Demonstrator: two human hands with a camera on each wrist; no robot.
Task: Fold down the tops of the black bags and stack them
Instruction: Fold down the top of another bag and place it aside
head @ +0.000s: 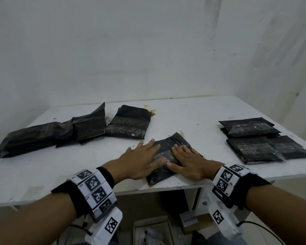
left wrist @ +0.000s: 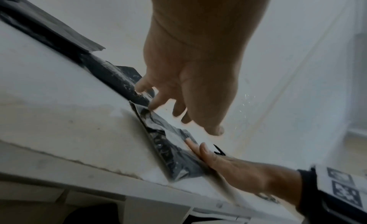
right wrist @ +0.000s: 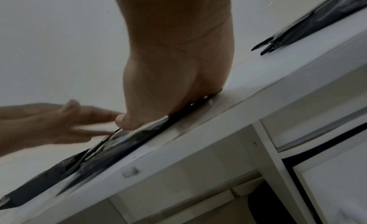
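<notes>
Left: unfolded bags lay on the tabletop.
Centre, near edge: one bag under both hands.
Right: folded bags stacked.

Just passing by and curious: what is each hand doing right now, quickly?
Left hand: open, fingers straight, flat on the black bag.
Right hand: open, fingers flat, pressing the same bag.

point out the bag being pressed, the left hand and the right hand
black bag being pressed [head: 175, 141], head view, far flap beyond the fingers
left hand [head: 138, 161], head view, back of the hand
right hand [head: 189, 161], head view, back of the hand
</notes>
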